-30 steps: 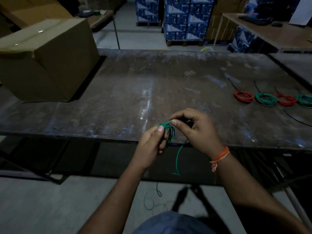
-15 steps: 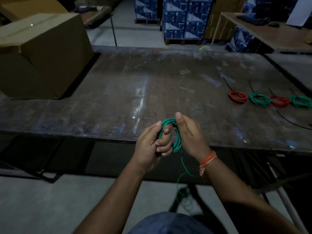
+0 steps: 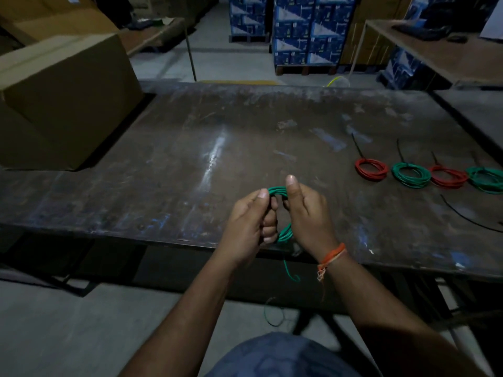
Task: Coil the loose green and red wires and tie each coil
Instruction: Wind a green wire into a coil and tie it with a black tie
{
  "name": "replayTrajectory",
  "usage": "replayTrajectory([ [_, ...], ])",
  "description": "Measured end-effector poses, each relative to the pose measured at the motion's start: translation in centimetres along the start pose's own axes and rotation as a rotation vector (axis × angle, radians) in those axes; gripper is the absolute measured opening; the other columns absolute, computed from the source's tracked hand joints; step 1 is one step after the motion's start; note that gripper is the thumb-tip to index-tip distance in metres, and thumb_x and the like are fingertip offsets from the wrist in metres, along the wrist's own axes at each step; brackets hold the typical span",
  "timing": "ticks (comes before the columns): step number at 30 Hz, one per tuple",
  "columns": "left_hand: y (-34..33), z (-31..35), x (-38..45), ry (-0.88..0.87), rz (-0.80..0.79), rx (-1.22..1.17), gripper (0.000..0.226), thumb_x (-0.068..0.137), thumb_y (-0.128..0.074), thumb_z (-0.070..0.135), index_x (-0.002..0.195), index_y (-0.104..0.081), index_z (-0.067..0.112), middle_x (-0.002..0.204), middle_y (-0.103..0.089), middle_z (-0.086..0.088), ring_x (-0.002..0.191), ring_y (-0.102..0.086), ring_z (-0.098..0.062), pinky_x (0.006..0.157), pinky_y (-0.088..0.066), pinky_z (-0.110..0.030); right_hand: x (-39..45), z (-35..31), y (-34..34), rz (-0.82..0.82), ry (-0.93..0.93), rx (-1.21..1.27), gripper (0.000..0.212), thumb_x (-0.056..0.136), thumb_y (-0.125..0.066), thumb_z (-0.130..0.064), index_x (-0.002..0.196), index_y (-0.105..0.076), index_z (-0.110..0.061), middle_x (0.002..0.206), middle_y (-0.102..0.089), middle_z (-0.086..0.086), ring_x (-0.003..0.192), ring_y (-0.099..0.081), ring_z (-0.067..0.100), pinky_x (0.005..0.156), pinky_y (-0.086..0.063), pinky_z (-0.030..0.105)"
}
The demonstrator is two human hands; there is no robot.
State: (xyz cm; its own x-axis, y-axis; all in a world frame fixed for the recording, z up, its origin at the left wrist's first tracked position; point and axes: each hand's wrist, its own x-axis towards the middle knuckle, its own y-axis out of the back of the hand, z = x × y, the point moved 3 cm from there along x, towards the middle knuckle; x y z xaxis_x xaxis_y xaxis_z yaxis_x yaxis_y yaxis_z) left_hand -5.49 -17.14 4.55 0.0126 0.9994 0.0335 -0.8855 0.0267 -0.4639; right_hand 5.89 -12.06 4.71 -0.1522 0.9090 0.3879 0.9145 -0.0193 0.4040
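Note:
A green wire coil [image 3: 277, 191] is held upright between both hands over the near edge of the dark table [image 3: 190, 164]. My left hand [image 3: 249, 221] grips its left side, thumb on top. My right hand [image 3: 307, 213] grips the right side, thumb raised over the top. A loose green tail [image 3: 289, 270] hangs below the table edge, and more green wire lies on the floor. At the right of the table lie tied coils in a row: red [image 3: 370, 168], green [image 3: 411, 175], red [image 3: 447, 176], green [image 3: 485, 179], each with a black tie.
A big cardboard box [image 3: 62, 102] stands on the table's left end. A loose black cable tie [image 3: 468, 216] lies near the right edge. Stacked blue cartons [image 3: 307, 31] and another table [image 3: 441, 50] stand behind.
The coil has grown as more wire was wound on; the hanging tail is shorter. Both hands have shifted their grip, thumbs now on top of the coil.

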Motion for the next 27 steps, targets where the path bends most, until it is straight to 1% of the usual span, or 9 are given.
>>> replayTrajectory([
  [3, -1.6, -1.0, 0.6, 0.021, 0.018, -0.039, 0.032, 0.101, -0.042, 0.038, 0.084, -0.049, 0.012, 0.051, -0.027, 0.009, 0.040, -0.018, -0.002, 0.044, -0.013, -0.016, 0.3, 1.1, 1.6, -0.067, -0.042, 0.076, 0.065, 0.105, -0.033, -0.053, 0.072, -0.058, -0.003, 0.060, -0.054, 0.011, 0.056, -0.050, 0.009, 0.056, -0.040, 0.037],
  [5, -2.5, -1.7, 0.8, 0.024, 0.059, -0.029, 0.034, 0.106, -0.039, 0.037, 0.084, -0.048, 0.012, 0.051, -0.027, 0.009, 0.039, -0.019, -0.002, 0.043, -0.015, -0.013, 0.4, 1.6, 2.7, -0.109, -0.058, 0.086, 0.060, 0.108, -0.033, -0.047, 0.072, -0.060, -0.007, 0.062, -0.058, 0.002, 0.057, -0.054, 0.006, 0.059, -0.042, 0.034],
  [7, -3.2, -2.4, 0.9, 0.029, 0.098, -0.016, 0.034, 0.106, -0.034, 0.034, 0.083, -0.047, 0.013, 0.051, -0.027, 0.008, 0.040, -0.018, -0.002, 0.042, -0.017, -0.013, 0.3, 2.1, 3.3, -0.141, -0.044, 0.046, 0.058, 0.109, -0.032, -0.043, 0.072, -0.061, -0.009, 0.061, -0.057, -0.002, 0.057, -0.053, 0.005, 0.061, -0.042, 0.034],
  [9, -3.8, -3.0, 1.0, 0.060, 0.101, -0.035, 0.033, 0.106, -0.035, 0.033, 0.083, -0.047, 0.013, 0.052, -0.026, 0.007, 0.041, -0.019, -0.003, 0.042, -0.017, -0.014, 0.2, 2.5, 3.7, -0.111, -0.020, 0.001, 0.060, 0.109, -0.032, -0.046, 0.067, -0.054, -0.009, 0.057, -0.050, 0.000, 0.054, -0.046, 0.009, 0.059, -0.040, 0.040],
  [12, -4.8, -3.2, 1.2, 0.128, 0.021, -0.136, 0.030, 0.102, -0.038, 0.033, 0.083, -0.049, 0.012, 0.052, -0.025, 0.007, 0.039, -0.022, -0.003, 0.042, -0.021, -0.016, 0.2, 3.0, 4.6, -0.017, -0.008, -0.048, 0.061, 0.104, -0.027, -0.054, 0.060, -0.044, -0.015, 0.053, -0.044, 0.000, 0.051, -0.043, 0.017, 0.053, -0.035, 0.044],
  [15, -5.5, -3.2, 1.7, 0.214, -0.124, -0.233, 0.034, 0.103, -0.036, 0.033, 0.082, -0.052, 0.013, 0.051, -0.024, 0.009, 0.039, -0.022, -0.004, 0.041, -0.024, -0.019, 0.5, 3.1, 5.6, 0.014, -0.021, 0.000, 0.055, 0.105, -0.029, -0.048, 0.056, -0.038, -0.024, 0.050, -0.039, -0.008, 0.048, -0.039, 0.011, 0.050, -0.031, 0.040],
  [18, -5.8, -3.7, 2.2, 0.299, -0.215, -0.379, 0.039, 0.102, -0.035, 0.040, 0.081, -0.055, 0.015, 0.053, -0.020, 0.010, 0.040, -0.017, -0.005, 0.040, -0.026, -0.019, 0.6, 3.3, 6.0, 0.008, -0.036, 0.049, 0.055, 0.107, -0.032, -0.042, 0.056, -0.035, -0.025, 0.050, -0.036, -0.009, 0.048, -0.036, 0.009, 0.049, -0.028, 0.038],
  [23, -5.4, -5.1, 2.3, 0.351, -0.170, -0.489, 0.036, 0.100, -0.035, 0.036, 0.075, -0.055, 0.019, 0.052, -0.017, 0.011, 0.040, -0.012, -0.006, 0.040, -0.015, -0.020, 0.1, 4.1, 5.6, -0.013, -0.040, 0.032, 0.054, 0.108, -0.033, -0.041, 0.057, -0.036, -0.023, 0.053, -0.038, -0.003, 0.050, -0.037, 0.011, 0.049, -0.031, 0.040],
  [27, -4.1, -4.7, 2.6, 0.338, -0.065, -0.514, 0.036, 0.100, -0.036, 0.033, 0.072, -0.053, 0.018, 0.053, -0.014, 0.011, 0.040, -0.008, -0.006, 0.037, -0.013, -0.018, -0.2, 5.3, 3.9, -0.021, -0.157, 0.211, 0.055, 0.106, -0.040, -0.048, 0.062, -0.048, -0.017, 0.054, -0.045, -0.008, 0.052, -0.042, 0.008, 0.052, -0.033, 0.034],
])
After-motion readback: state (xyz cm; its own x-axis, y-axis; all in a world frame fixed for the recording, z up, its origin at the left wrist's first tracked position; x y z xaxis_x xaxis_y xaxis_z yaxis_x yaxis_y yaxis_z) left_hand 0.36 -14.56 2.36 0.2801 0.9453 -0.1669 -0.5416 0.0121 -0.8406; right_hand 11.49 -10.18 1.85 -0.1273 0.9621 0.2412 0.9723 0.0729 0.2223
